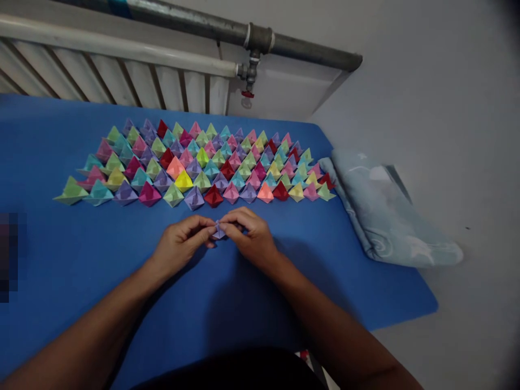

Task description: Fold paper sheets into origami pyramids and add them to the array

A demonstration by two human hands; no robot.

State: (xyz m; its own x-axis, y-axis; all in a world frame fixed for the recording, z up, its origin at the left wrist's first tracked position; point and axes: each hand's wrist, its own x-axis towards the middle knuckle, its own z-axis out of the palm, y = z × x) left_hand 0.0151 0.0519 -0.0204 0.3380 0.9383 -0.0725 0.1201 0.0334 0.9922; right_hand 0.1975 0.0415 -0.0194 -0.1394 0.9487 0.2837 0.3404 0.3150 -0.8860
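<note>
Forearms (pixel 103 311) over the table's (pixel 60 271) near edge, I pinch 1 purple folded paper (pixel 219 232) just short of the paper boats (pixel 174 195), left hand (pixel 174 244) and right hand (pixel 255 235) nearly closed, pressing evenly to spare creases.

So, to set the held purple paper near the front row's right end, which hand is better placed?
Probably the right hand: it and the left hand both pinch the purple paper, but the right is nearer the light green piece ending that row.
</note>
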